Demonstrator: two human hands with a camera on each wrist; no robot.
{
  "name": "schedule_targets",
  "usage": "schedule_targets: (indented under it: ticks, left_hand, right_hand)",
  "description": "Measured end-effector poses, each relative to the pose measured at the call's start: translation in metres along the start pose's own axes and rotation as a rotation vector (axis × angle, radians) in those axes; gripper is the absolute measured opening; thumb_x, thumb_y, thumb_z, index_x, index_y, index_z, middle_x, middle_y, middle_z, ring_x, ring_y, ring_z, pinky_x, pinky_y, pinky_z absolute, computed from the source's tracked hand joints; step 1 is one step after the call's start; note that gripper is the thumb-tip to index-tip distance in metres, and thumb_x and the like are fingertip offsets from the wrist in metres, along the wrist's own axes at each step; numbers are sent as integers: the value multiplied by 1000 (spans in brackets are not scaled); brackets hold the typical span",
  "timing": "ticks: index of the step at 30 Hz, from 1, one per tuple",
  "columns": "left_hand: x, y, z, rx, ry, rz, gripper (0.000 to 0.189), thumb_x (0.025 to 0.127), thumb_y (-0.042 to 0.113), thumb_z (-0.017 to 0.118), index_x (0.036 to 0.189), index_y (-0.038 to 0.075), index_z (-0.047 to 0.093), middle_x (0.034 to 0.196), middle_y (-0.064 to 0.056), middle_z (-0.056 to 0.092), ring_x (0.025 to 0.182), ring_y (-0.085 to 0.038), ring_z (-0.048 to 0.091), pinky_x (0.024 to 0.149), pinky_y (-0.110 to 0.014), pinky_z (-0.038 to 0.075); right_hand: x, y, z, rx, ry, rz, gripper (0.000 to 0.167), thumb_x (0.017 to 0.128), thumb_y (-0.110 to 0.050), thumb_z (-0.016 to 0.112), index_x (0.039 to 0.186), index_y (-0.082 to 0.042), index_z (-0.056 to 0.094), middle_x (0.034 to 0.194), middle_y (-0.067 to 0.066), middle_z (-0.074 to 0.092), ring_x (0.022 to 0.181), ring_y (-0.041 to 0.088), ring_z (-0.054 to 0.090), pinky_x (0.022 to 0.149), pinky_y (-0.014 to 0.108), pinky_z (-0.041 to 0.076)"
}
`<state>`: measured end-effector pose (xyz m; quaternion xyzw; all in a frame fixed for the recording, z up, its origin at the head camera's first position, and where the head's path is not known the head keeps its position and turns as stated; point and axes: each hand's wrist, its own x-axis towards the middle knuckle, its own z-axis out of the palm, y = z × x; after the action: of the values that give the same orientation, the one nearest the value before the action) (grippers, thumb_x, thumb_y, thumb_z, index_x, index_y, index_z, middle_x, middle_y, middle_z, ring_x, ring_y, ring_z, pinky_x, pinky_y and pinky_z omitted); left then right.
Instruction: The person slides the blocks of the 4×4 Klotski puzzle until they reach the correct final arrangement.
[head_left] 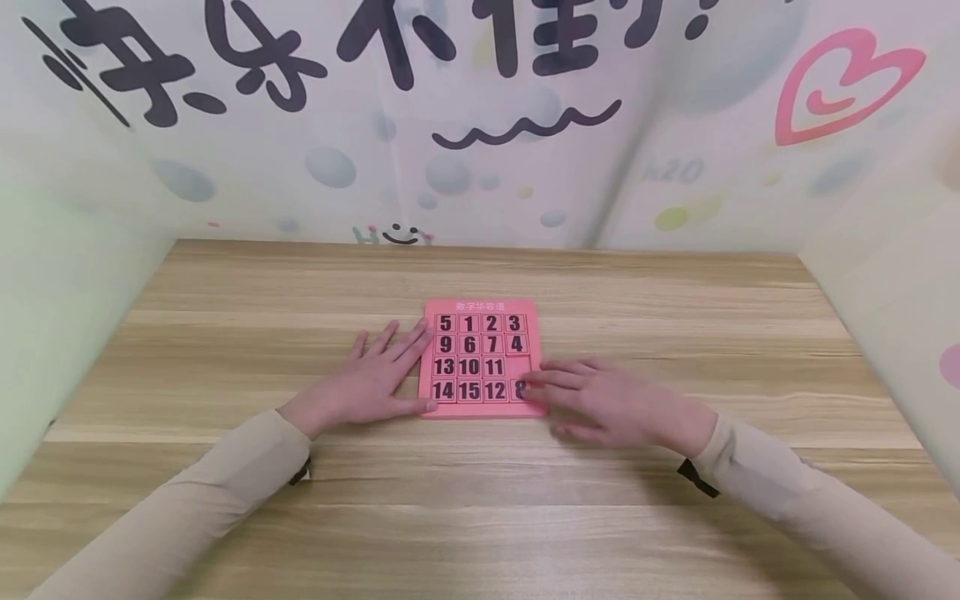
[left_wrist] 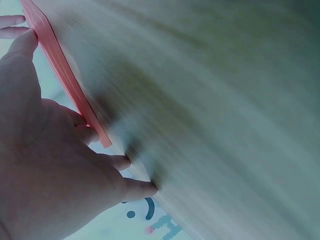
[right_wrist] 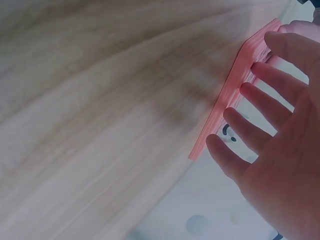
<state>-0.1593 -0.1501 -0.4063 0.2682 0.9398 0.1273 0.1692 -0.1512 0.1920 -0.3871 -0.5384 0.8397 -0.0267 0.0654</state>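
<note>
A pink number sliding puzzle (head_left: 480, 411) lies flat on the table in the head view, with black-numbered tiles in rows. Its one vacant slot is at the right end of the third row, just above the 8 tile (head_left: 517, 389). My left hand (head_left: 371, 383) rests at the puzzle's left side, fingers spread, thumb at the lower left corner and a fingertip at the upper left edge. From the right, my right hand (head_left: 615, 408) reaches over the frame with extended fingers, fingertips at the 8 tile and partly covering it. In the right wrist view, its fingers line the pink edge (right_wrist: 225, 95).
The wood-grain table (head_left: 480, 517) spreads around the puzzle. Behind it stands a white backdrop (head_left: 480, 200) with dark lettering, bubbles and a pink heart (head_left: 825, 104). Pale side walls border the table left and right.
</note>
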Motion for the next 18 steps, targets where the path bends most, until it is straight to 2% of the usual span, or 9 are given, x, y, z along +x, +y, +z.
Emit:
schedule_targets:
  ticks: [7, 18]
  left_hand:
    - [0, -1, 1, 10, 1, 2, 97, 88, 69, 48, 156, 12, 7, 161, -5, -1, 144, -39, -6, 110, -63, -4]
    - [0, -1, 1, 4, 3, 4, 98, 89, 68, 48, 156, 12, 6, 161, -5, -2, 143, -40, -6, 109, -64, -5]
  right_hand:
    - [-7, -4, 0, 47, -12, 16, 50, 99, -35, 52, 144, -15, 47, 150, 8, 38, 138, 32, 33, 110, 54, 26]
    - [-11, -4, 7, 65, 34, 18, 50, 98, -33, 55, 143, -12, 49, 149, 11, 41, 136, 34, 36, 109, 55, 29]
